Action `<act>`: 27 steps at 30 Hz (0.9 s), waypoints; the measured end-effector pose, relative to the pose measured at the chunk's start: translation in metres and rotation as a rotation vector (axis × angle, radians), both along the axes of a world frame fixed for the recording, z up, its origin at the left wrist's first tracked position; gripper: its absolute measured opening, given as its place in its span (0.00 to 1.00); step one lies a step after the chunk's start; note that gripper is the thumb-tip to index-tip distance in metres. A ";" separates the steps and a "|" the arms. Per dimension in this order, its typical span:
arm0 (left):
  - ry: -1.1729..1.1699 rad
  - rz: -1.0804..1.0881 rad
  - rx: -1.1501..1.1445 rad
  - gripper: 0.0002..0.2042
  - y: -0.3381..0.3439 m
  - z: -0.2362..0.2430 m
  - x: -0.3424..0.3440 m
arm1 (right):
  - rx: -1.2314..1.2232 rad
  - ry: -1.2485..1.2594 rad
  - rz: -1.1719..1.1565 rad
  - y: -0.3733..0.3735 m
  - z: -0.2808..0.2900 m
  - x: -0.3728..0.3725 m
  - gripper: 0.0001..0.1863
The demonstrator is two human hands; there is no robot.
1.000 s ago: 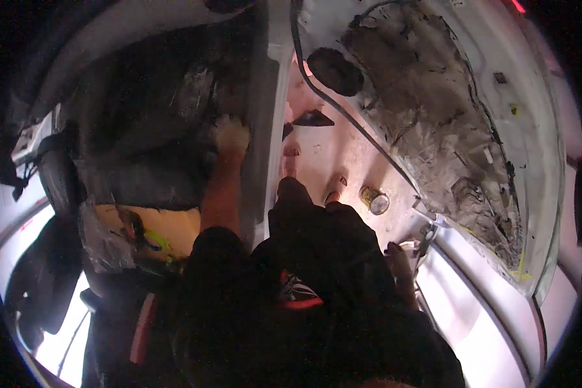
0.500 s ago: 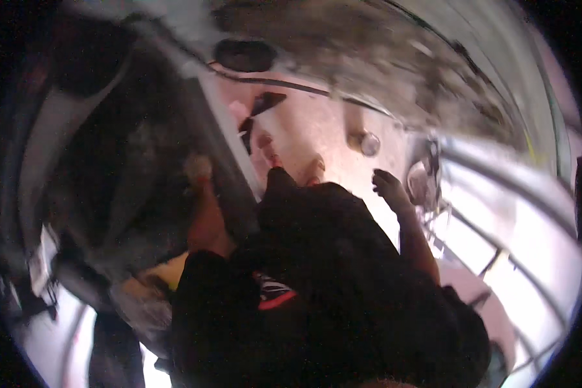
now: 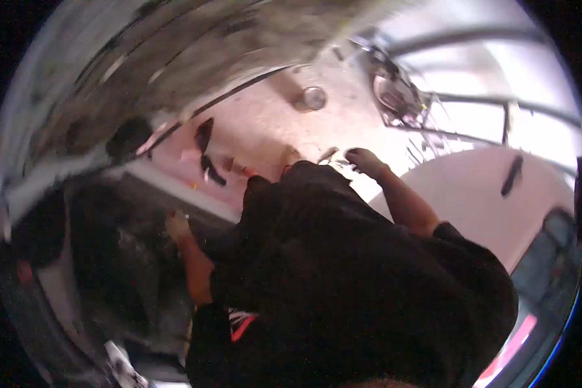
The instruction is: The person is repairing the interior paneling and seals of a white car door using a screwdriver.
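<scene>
My left hand [image 3: 176, 227] reaches out over a large dark surface [image 3: 119, 249] with a pale edge. Blur hides its fingers, and a tiny whitish spot shows beside them. My right hand [image 3: 366, 162] hangs above the pinkish floor [image 3: 255, 116], fingers loosely bent and somewhat apart, with nothing visible in it. Near its fingertips a small pale item [image 3: 330, 155] appears by the floor, too blurred to name. My feet [image 3: 239, 167] show beneath the dark shirt.
A round metallic can-like object [image 3: 314, 97] stands on the floor ahead. Dark pieces [image 3: 205, 133] lie left of it. At the right are a frame-like item with a round part [image 3: 394, 94] and a broad pale rounded surface [image 3: 478, 187] bearing a dark object [image 3: 513, 176]. A mottled brown surface [image 3: 194, 48] spans the upper left.
The view has swung to the right, so the dark surface sits lower left and the pale rounded surface shows more. My right hand appears higher and further left; my left hand stays over the dark surface.
</scene>
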State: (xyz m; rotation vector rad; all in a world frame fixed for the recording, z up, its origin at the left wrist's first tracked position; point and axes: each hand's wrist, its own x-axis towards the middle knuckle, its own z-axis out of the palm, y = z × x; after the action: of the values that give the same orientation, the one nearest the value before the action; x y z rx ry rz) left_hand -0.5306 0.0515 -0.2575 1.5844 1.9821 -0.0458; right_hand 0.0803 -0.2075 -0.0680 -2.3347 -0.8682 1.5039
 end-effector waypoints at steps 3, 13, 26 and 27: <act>0.180 -0.380 0.461 0.18 0.026 0.038 -0.003 | -0.015 0.093 -0.279 0.050 -0.004 -0.029 0.26; -0.827 -0.211 -0.476 0.12 -0.054 0.194 0.317 | 0.205 0.433 -0.389 0.054 0.004 -0.023 0.29; -0.546 -0.707 -0.647 0.16 -0.012 0.236 0.495 | 0.395 0.850 -0.697 0.019 0.006 0.036 0.23; -0.534 -0.728 -0.675 0.16 -0.002 0.224 0.501 | 0.391 0.849 -0.734 0.004 0.010 0.041 0.23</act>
State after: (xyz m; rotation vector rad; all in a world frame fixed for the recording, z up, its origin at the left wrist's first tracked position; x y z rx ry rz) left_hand -0.0293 0.0496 -0.0339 1.5390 0.7890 -0.4697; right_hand 0.1210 -0.2033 -0.0575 -1.2754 -0.0435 1.5445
